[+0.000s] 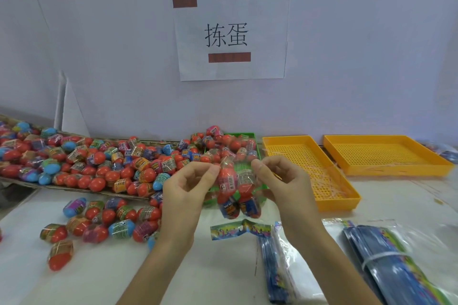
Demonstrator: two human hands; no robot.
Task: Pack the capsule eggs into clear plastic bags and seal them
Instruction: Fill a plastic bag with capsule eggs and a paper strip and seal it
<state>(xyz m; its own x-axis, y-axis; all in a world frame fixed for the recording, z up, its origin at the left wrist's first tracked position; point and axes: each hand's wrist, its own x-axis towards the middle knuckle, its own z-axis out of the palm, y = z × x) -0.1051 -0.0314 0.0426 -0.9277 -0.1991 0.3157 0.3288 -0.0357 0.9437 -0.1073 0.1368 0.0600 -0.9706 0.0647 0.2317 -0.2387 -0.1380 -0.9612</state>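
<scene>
Left hand (188, 181) and right hand (280, 176) pinch the filled bag (235, 190) by its top, unsealed I think; egg pile (99, 163) left of bag remains unpacked.

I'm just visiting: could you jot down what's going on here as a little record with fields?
activity: packing capsule eggs into a clear bag
left hand: pinches the bag's top
right hand: pinches the bag's top
clear bag: held above the table, several eggs inside
loose eggs: scattered on the table, left
yellow trays: two, right side
wall sign: paper with printed characters
</scene>
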